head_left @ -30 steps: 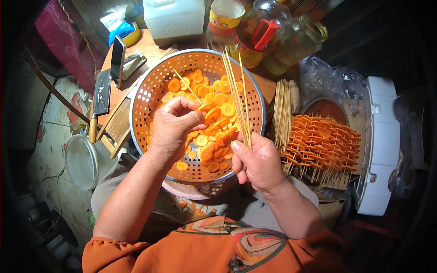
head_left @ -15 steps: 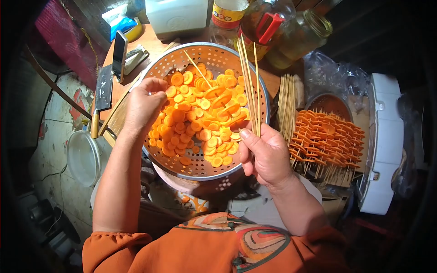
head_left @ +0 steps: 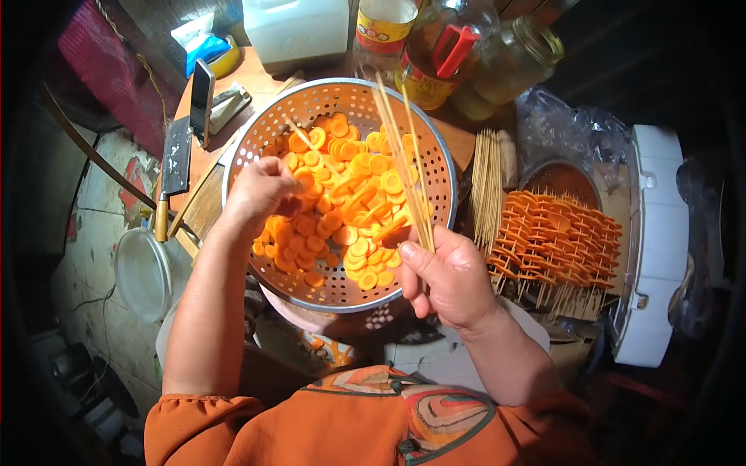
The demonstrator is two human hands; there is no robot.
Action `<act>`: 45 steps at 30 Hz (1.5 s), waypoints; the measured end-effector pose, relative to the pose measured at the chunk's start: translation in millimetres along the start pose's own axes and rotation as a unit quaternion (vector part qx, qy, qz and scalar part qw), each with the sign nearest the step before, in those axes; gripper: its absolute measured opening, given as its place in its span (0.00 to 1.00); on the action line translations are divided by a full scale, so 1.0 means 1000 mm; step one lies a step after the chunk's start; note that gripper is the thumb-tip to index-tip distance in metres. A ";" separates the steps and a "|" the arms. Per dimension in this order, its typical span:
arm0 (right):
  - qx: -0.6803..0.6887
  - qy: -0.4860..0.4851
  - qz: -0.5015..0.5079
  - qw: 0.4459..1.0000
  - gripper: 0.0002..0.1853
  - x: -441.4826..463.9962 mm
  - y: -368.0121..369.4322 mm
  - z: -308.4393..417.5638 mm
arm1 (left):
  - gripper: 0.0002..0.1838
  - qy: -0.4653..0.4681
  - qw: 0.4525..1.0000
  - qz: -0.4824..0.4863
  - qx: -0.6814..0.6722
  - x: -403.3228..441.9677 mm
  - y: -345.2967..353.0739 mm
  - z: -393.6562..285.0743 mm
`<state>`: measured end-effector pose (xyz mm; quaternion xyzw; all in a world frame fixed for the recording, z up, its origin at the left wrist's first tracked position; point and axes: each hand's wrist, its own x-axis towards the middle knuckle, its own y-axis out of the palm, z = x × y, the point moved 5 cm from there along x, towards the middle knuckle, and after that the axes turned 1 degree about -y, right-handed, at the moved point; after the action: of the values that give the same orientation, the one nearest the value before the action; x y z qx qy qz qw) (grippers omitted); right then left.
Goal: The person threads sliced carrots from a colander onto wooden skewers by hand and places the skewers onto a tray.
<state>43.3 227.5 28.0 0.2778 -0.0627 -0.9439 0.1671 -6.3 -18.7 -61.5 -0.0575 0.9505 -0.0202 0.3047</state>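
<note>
My right hand (head_left: pixel 454 272) is closed round several bare bamboo skewers (head_left: pixel 404 163) that point up and away. From the same hand another skewer (head_left: pixel 311 142) slants to the upper left, with a few carrot slices (head_left: pixel 378 211) threaded on its lower part. Over the left side of a perforated metal colander (head_left: pixel 268 128), my left hand (head_left: pixel 264 190) has its fingers pinched together; what they hold, if anything, is hidden. Many loose round carrot slices (head_left: pixel 299 233) lie in the colander below both hands.
To the right are a bundle of bare skewers (head_left: pixel 486 182) and a stack of loaded carrot skewers (head_left: pixel 556 237), beside a white foam box (head_left: pixel 653 248). A cleaver (head_left: pixel 177 159) and a phone (head_left: pixel 202 101) are at left. Jars and a jug (head_left: pixel 297 31) stand behind.
My left hand has moved slightly right and down, further over the slices. My right hand and its skewers have shifted a little left and down. The threaded skewer's tip has swung left and down.
</note>
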 end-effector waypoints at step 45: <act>-0.041 0.004 -0.025 0.999 0.07 0.004 0.005 -0.008 | 0.05 0.081 0.953 0.011 -0.292 -0.047 0.046 -0.024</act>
<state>45.9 221.0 20.4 0.2757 -0.0166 -0.9486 0.1545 13.0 33.1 -18.5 -0.1318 0.9368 0.2571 0.1972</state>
